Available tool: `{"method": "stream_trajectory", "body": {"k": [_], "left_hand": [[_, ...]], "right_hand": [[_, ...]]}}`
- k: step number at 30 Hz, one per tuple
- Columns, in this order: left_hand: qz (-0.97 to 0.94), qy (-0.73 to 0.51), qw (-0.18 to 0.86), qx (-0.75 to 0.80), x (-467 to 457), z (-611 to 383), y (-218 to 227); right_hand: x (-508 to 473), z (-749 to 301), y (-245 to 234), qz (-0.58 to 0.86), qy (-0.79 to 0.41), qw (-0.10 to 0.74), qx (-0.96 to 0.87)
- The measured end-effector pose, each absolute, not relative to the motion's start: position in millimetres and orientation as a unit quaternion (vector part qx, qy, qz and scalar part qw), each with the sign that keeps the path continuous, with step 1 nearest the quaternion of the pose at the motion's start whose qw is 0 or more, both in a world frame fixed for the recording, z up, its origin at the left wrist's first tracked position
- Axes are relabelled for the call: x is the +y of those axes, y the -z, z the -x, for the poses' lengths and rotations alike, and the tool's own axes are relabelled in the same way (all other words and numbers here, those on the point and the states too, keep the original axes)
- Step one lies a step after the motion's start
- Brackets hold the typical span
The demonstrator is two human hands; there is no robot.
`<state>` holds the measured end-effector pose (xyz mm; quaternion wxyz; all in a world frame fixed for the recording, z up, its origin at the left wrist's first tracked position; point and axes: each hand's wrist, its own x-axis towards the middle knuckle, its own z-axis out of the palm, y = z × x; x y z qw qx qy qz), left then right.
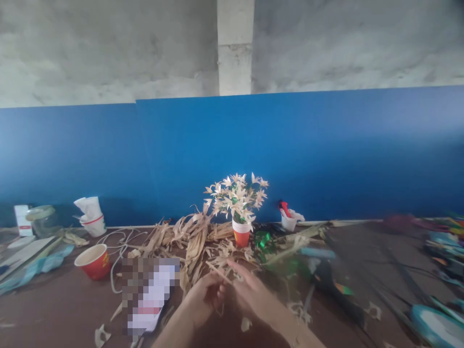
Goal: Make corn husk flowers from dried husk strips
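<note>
My left hand (207,295) is closed, its fingers curled inward in front of the flower pot. My right hand (252,287) meets it from the right. A thin pale strip of dried husk (218,271) slants between them, gripped at its lower end by my fingers; the exact hold is partly hidden. Just beyond stands a red and white paper cup (241,237) filled with pale husk flowers (237,195) on green stems. Dried corn husks (197,237) lie heaped to its left, and loose husk petals (226,250) are scattered before it.
On the left are a red paper cup (93,262), a white cable (118,258), a blurred-out phone-like object (154,299) and a glass jar (43,220). Green ribbon (264,241) and a black tool-like object (335,285) lie to the right. A blue partition (188,159) closes off the back.
</note>
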<state>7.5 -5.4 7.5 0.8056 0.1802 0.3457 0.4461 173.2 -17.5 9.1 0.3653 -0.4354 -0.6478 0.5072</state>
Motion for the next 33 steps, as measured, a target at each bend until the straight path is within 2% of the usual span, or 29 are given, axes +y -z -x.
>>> {"method": "stream_trajectory", "body": {"k": [5,13,16,21,25,28,31,33], "left_hand": [[-0.199,-0.427,0.812,0.345,-9.3,-10.9,-10.3],[-0.435,-0.446,0.643,0.445,-4.0,-15.7,-1.9],[-0.462,-0.463,0.599,0.462,-1.9,-18.2,3.6],[-0.42,-0.523,0.559,0.489,-1.7,-24.5,13.1],[-0.374,-0.539,0.548,0.519,-5.5,-29.0,10.6],[-0.346,-0.536,0.561,0.528,-11.4,-30.0,1.4],[-0.336,-0.545,0.574,0.51,-14.1,-27.9,-6.2],[-0.339,-0.552,0.567,0.508,-12.0,-25.5,-7.1]], "right_hand": [[-9.8,-171.6,7.2,0.394,-0.614,0.359,-0.582],[-5.5,-175.4,5.6,0.409,-0.634,0.35,-0.556],[-10.7,-173.2,-4.7,0.429,-0.587,0.356,-0.588],[-20.0,-165.2,-8.0,0.43,-0.398,0.391,-0.71],[-15.2,-163.2,10.8,0.458,-0.221,0.331,-0.795],[-2.8,-177.3,17.2,0.52,-0.142,0.305,-0.785],[8.6,-198.9,9.0,0.571,-0.142,0.365,-0.722],[10.9,-206.3,1.8,0.543,-0.227,0.426,-0.688]]}}
